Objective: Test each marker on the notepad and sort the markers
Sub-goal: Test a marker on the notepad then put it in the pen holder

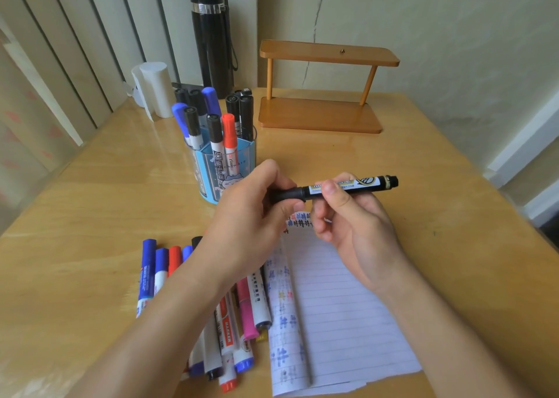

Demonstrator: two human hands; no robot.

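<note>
A black marker (363,184) lies level above the notepad, held at both ends of its length. My left hand (251,219) grips its black cap end, and my right hand (351,216) pinches the labelled barrel. The lined notepad (338,313) lies below them, with coloured test marks along its top and left side. A pile of markers (230,322) in blue, red, pink and white lies left of the notepad, partly hidden by my left forearm. A blue pen holder (223,167) behind my hands holds several capped markers.
A wooden two-tier shelf (323,113) stands at the back of the table. A black flask (211,34) and a white roll (154,89) stand at the back left. The wooden table (106,192) runs to a wall on the right.
</note>
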